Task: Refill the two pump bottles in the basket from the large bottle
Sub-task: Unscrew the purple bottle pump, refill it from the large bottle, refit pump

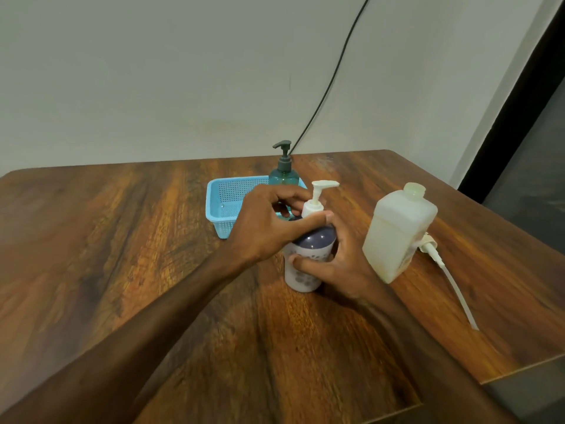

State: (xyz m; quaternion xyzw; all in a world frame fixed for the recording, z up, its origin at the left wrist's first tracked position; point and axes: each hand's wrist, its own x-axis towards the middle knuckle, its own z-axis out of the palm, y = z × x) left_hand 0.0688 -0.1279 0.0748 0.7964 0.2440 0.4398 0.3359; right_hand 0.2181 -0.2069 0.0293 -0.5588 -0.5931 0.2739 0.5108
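Observation:
A white pump bottle [302, 270] with a dark purple shoulder and dotted pattern stands on the wooden table [122, 240] in front of the blue basket [223, 203]. My right hand [336, 261] grips its body from the right. My left hand [269, 221] reaches over and pinches the collar of its white pump head [318, 194]. A teal pump bottle [284, 169] with a dark pump stands in the basket's far right corner. The large translucent white bottle [397, 234] stands uncapped to the right of my hands.
A white pump with a long dip tube [449, 276] lies on the table right of the large bottle. A black cable [330, 81] runs down the wall behind the basket. The table's right edge lies close to the large bottle.

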